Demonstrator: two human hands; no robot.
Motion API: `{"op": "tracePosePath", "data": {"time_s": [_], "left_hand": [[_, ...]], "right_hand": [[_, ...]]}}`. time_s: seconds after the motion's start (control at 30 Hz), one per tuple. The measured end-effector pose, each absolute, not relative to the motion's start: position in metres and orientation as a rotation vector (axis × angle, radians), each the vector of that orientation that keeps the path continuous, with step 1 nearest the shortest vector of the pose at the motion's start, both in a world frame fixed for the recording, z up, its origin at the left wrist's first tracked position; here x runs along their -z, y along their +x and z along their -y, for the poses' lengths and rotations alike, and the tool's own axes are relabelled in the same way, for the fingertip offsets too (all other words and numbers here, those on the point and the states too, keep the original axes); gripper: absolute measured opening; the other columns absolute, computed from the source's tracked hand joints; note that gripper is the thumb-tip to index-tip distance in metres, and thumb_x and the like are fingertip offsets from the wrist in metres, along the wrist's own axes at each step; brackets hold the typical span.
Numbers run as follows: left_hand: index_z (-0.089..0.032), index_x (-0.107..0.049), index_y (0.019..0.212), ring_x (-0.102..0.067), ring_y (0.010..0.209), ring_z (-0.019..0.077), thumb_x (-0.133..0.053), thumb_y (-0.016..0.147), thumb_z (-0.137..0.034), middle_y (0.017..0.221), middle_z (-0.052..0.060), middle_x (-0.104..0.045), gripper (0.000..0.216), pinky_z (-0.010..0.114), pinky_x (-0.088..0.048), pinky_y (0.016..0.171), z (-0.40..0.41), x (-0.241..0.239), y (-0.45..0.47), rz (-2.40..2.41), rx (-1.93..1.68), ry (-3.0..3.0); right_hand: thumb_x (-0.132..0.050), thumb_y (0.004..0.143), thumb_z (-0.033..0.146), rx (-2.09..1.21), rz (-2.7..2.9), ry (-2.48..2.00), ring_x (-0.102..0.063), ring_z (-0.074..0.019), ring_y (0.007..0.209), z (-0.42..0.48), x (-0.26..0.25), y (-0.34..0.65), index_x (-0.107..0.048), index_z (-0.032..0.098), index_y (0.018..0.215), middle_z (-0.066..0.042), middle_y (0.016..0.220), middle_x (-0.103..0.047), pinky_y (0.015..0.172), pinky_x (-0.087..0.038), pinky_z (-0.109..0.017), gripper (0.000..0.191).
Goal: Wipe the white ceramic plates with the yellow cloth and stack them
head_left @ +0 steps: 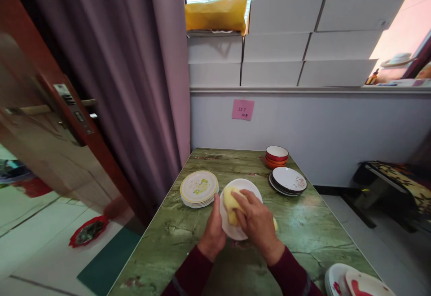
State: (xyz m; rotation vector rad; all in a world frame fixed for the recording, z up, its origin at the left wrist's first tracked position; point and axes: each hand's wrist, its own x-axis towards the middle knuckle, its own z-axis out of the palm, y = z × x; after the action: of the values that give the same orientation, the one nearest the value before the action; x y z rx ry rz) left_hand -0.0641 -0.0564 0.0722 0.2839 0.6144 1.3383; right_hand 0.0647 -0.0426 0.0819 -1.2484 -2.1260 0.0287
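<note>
A white plate (247, 187) is held tilted above the green marble table (188, 233) near its middle. My left hand (213, 233) grips the plate's left rim from below. My right hand (257, 222) presses a yellow cloth (230, 202) against the plate's face, fingers curled over the cloth. Both forearms wear dark red sleeves.
A stack of yellow-rimmed plates (198, 188) lies left of the held plate. Dark-rimmed floral plates (288, 180) and red bowls (276, 156) stand at the back right. White plates with red marks (357, 283) sit at the near right corner. A curtain and door are on the left.
</note>
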Motion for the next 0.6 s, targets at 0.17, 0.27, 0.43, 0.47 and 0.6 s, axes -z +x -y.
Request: {"op": "tracePosePath", "data": {"time_s": [0.17,0.27,0.43,0.47,0.6], "left_hand": [[-0.014,-0.053,0.140,-0.061,0.123,0.0294,-0.043,0.096,-0.057,0.127,0.015,-0.068,0.063,0.043,-0.042,0.111,0.052,-0.076,-0.075,-0.638,-1.450,0.250],[-0.014,-0.053,0.140,-0.063,0.120,0.0294,-0.042,0.096,-0.058,0.125,0.014,-0.069,0.063,0.044,-0.043,0.110,0.045,-0.084,-0.078,-0.675,-1.534,0.237],[-0.007,-0.059,0.132,-0.067,0.113,0.0301,-0.045,0.094,-0.059,0.116,0.018,-0.073,0.066,0.040,-0.047,0.106,0.046,-0.090,-0.070,-0.681,-1.481,0.271],[-0.006,-0.060,0.131,-0.068,0.111,0.0299,-0.047,0.094,-0.058,0.114,0.018,-0.074,0.065,0.040,-0.048,0.105,0.048,-0.089,-0.068,-0.686,-1.438,0.274],[-0.011,-0.054,0.139,-0.064,0.118,0.0287,-0.048,0.095,-0.053,0.121,0.016,-0.071,0.061,0.040,-0.046,0.107,0.057,-0.080,-0.065,-0.605,-1.320,0.274]], "right_hand": [[-0.052,0.091,0.025,0.041,2.022,-1.694,-0.066,-0.0239,0.090,0.024,-0.087,0.081,-0.060,0.028,0.129,-0.010,0.119,-0.064,0.064,-0.047,-0.030,0.039],[-0.051,0.089,0.026,-0.093,2.156,-1.790,-0.066,-0.0209,0.074,0.040,-0.088,0.078,-0.062,0.030,0.125,-0.008,0.109,-0.066,0.058,-0.041,-0.029,0.037],[-0.053,0.087,0.026,-0.277,2.338,-1.494,-0.066,-0.0189,0.078,0.064,-0.106,0.056,-0.065,0.030,0.117,-0.005,0.103,-0.066,0.063,-0.041,-0.026,0.033],[-0.053,0.087,0.026,-0.279,2.328,-1.446,-0.065,-0.0192,0.082,0.062,-0.111,0.054,-0.064,0.031,0.119,-0.005,0.106,-0.066,0.064,-0.042,-0.026,0.034],[-0.053,0.090,0.027,-0.179,2.145,-1.484,-0.065,-0.0206,0.090,0.037,-0.119,0.059,-0.061,0.034,0.128,-0.006,0.119,-0.064,0.068,-0.044,-0.028,0.040]]}}
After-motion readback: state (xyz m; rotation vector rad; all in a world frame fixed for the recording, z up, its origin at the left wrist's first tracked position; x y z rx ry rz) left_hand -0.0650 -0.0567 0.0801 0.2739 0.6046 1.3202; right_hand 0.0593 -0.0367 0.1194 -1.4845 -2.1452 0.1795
